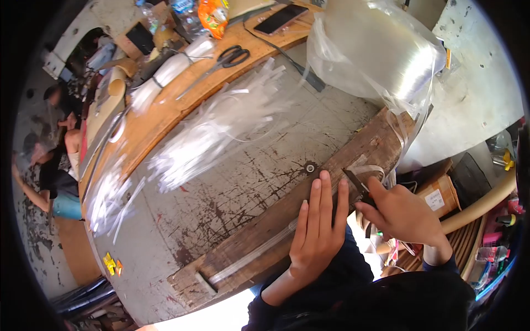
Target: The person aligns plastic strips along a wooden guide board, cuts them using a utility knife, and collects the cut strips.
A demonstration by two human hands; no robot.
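A long wooden board [237,243] lies slantwise on the scratched metal table [248,171]. Clear plastic strips [254,252] run along it from a small metal stop [206,282] near its lower left end. My left hand [321,231] lies flat over these strips, its fingers stretched out and slightly apart. Beside it, on the right, my right hand [406,212] is closed around a dark-bladed cutting tool [356,181], the blade resting by looped strips on the board. A large roll of clear plastic [381,49] stands beyond the board's upper end.
Piles of cut strips [204,135] lie across the table. Scissors [221,62], a tied bundle [171,71], a phone [280,20] and an orange packet [213,16] rest on the wooden ledge [160,121]. People [55,160] sit at the far left. A cardboard box [441,196] is at right.
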